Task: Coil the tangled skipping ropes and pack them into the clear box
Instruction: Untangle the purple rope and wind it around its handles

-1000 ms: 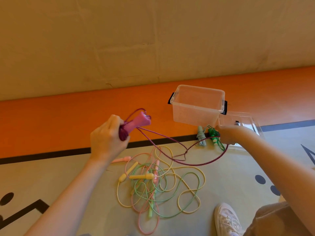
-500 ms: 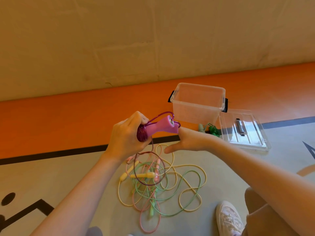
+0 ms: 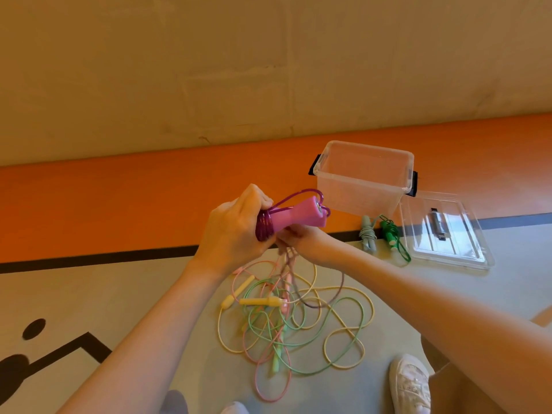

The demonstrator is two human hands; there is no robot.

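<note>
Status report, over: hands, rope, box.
Left hand grips pink handles with purple rope wound on. Right hand pinches the loose cord below. Clear box open, nothing visible inside. Pastel ropes tangled on floor.

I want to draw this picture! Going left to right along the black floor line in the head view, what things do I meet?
Left hand holding the pink plastic skipping-rope handle → grey coiled rope bundle → green coiled rope bundle → flat clear plastic lid.
</note>
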